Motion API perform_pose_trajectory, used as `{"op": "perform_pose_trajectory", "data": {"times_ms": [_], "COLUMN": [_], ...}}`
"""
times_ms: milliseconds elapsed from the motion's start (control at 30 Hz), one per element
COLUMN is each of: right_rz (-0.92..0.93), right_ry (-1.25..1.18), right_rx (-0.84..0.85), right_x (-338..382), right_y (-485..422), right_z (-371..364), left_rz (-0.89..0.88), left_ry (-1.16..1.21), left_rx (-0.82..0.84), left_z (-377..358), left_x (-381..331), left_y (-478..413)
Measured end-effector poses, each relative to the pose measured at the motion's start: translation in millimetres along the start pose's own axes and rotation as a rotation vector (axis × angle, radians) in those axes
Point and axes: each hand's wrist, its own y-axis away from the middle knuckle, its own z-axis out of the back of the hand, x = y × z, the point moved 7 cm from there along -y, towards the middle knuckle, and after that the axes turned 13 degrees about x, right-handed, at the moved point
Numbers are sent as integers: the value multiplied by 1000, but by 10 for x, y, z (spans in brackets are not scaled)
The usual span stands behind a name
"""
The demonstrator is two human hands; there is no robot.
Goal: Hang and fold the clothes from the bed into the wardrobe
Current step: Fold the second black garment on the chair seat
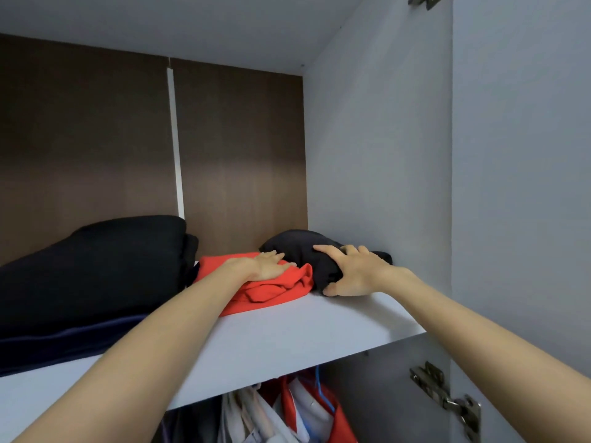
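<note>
A folded red garment (271,290) lies on the wardrobe's upper white shelf (287,340). My left hand (267,266) presses flat on top of it with straight fingers. To its right sits a folded black garment (297,246), close to the wardrobe's right wall. My right hand (355,271) holds that black garment, fingers spread over its top and the thumb hooked under its front edge on the shelf.
A large stack of folded black and navy clothes (96,276) fills the shelf's left side. Below the shelf hang red and white garments (297,410) on hangers. The grey right wall and open door with metal hinges (447,398) stand at the right.
</note>
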Motion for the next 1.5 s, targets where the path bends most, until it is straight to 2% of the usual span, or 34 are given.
{"op": "perform_pose_trajectory", "data": {"times_ms": [100,233,333,433,567,767,1100,1500], "right_rz": [-2,2,24,57,70,42,-99,-339], "right_ry": [-6,-75,-178,-298,-353,-417,-579,-581], "right_rx": [36,-182,-371,-449,-513,-498,-402,-386], "right_x": [-19,19,61,150,341,539,370,-182], "right_y": [87,261,484,808,1357,2437,4236,6534], "right_z": [121,489,629,552,327,-156,-823,-1499], "left_rz": [-26,-49,-86,-137,-217,-437,-538,-734], "left_ry": [54,49,165,319,304,452,401,340], "left_rx": [-84,-253,-385,-509,-568,-493,-322,-134], "left_z": [47,212,380,406,125,-537,-1457,-2466], "left_x": [-88,-228,-274,-341,-512,-820,-1522,-3168], "left_y": [202,598,1011,1533,2196,3046,3990,5061]}}
